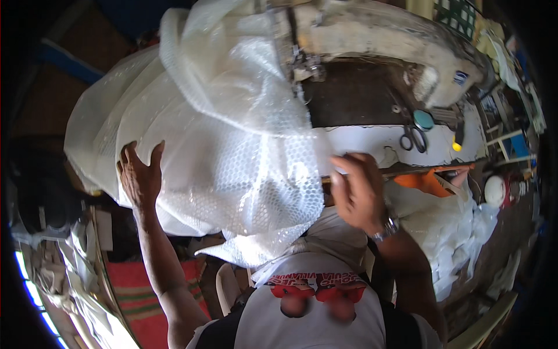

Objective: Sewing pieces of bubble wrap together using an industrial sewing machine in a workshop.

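Observation:
A large, crumpled sheet of clear bubble wrap (232, 145) spreads over the work surface and droops toward my lap. On its left part lies my left hand (139, 177), fingers and thumb spread apart, touching or just over the plastic. Close to the sheet's right edge is my right hand (359, 192), slightly blurred, with a watch on its wrist. Its fingers are loosely bent, thumb and forefinger apart, and I see nothing held between them. Behind the sheet stands a worn, pale sewing machine (378, 32), its needle end partly covered by the plastic.
Black-handled scissors (413, 138), a teal round object (423, 120) and a yellow-and-black handle (458, 139) lie on the machine table (354, 139). An orange item (424, 182) and more whitish plastic sheeting (447, 227) are at the right. A red striped cloth (142, 291) lies lower left.

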Available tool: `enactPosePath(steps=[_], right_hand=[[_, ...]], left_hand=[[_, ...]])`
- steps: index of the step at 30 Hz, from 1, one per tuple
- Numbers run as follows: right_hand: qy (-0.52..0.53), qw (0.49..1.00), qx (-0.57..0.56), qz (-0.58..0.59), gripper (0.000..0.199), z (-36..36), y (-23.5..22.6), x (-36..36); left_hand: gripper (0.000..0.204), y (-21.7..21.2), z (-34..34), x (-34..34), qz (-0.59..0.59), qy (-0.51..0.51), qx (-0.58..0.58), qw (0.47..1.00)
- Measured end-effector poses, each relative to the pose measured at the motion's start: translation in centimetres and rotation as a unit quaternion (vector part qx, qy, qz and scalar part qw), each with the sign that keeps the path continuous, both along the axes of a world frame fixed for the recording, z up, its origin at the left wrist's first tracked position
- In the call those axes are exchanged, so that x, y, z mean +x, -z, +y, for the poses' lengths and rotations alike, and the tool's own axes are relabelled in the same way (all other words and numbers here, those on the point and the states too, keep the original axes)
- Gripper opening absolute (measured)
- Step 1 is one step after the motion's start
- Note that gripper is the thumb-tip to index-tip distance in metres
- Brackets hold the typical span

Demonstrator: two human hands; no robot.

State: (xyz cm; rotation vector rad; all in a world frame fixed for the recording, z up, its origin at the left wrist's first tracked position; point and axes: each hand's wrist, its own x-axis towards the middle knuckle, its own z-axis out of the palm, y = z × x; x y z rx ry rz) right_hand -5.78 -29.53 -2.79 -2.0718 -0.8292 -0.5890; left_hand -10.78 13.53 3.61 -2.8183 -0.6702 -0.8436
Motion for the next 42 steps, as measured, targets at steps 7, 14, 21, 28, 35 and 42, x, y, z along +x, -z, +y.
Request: enactPosePath(steps=[7,14,21,28,35,42], right_hand=[[-0.053,0.873,0.041,0.484,0.044,1.0,5.2,-7.9],[-0.305,0.618,0.131,0.713,0.03,4.4,6.8,-8.8],[-0.523,0.514,0.302,0.609,0.043,4.7,9.6,-9.6],[-0.221,0.63,0.084,0.74,0.044,7.4,15.1,-6.9],[-0.236,0.825,0.238,0.455,0.045,6.4,12.0,-6.9],[-0.188,0.81,0.235,0.504,0.03,5.7,9.2,-7.1]], left_hand=[[0.044,2.8,4.1,-4.8,0.153,0.023,-0.115,0.981],[0.015,0.1,8.7,1.1,0.017,0.022,0.052,0.998],[0.024,-1.4,8.3,6.3,-0.191,0.072,0.196,0.959],[0.035,-0.1,4.0,5.5,0.06,-0.012,0.102,0.993],[0.048,-2.1,-16.4,5.9,0.031,0.501,0.1,0.859],[0.044,1.0,-18.0,10.5,0.115,0.491,0.121,0.855]])
